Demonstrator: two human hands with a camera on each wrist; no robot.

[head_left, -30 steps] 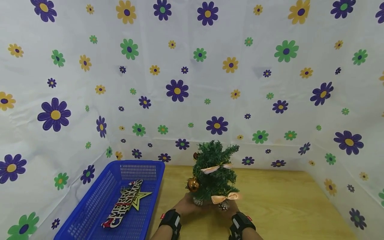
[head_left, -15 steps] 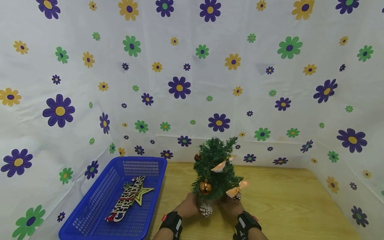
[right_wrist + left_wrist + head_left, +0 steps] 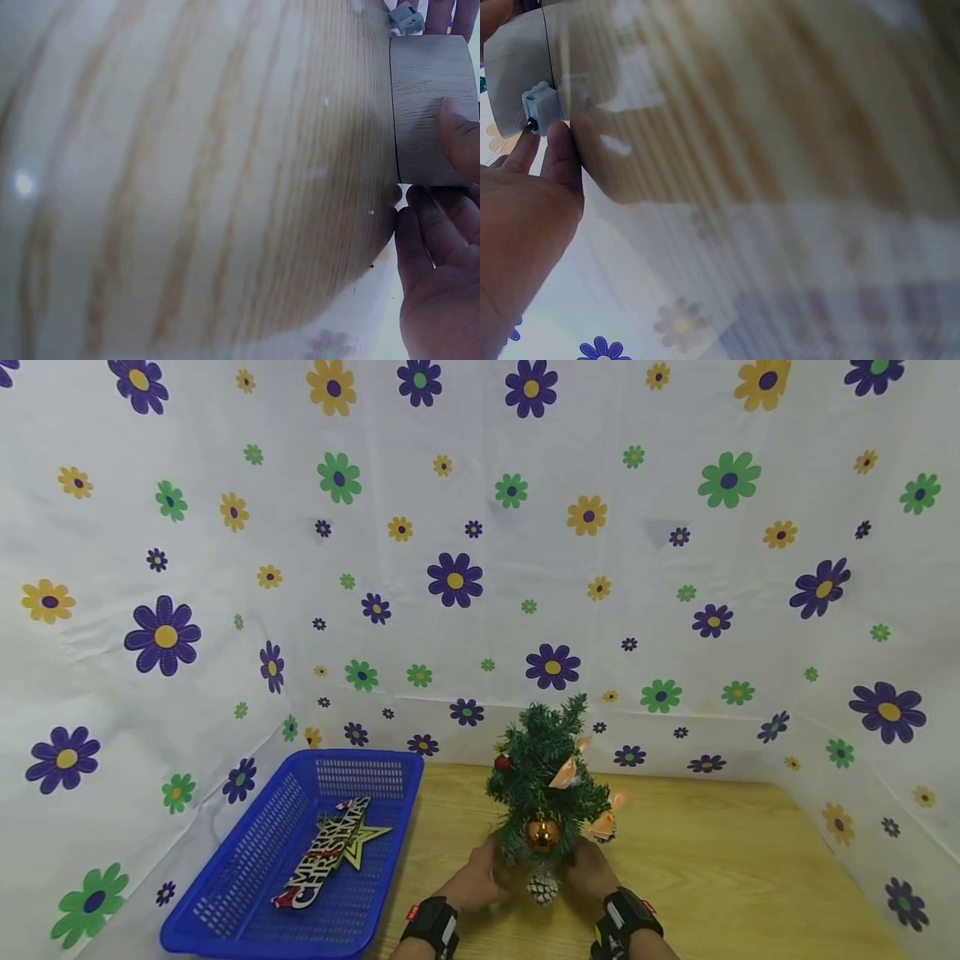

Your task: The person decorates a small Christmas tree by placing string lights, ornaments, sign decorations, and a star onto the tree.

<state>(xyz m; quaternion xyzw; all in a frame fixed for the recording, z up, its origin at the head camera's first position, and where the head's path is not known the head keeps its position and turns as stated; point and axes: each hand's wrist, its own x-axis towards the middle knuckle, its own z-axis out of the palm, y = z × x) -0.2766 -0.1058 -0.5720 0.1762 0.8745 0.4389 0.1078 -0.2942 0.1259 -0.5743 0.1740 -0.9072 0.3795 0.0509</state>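
A small green Christmas tree stands on the table between both hands. Facing me on it are a gold ball and a frosted pinecone; peach bows hang on its right side, a red ball on its left. My left hand holds the tree low on the left, and my right hand holds it low on the right. Both wrist views show fingers at its pale wooden base, which carries a small white box. Branches hide the fingertips in the head view.
To the left stands a blue plastic basket with a Merry Christmas sign and a gold star lying inside. White flower-printed cloth walls the wooden table at the back and sides.
Between my hands the tree has turned: the gold ball and a pinecone came from the left to the front, while the bows swung toward the right side. The view has shifted slightly.
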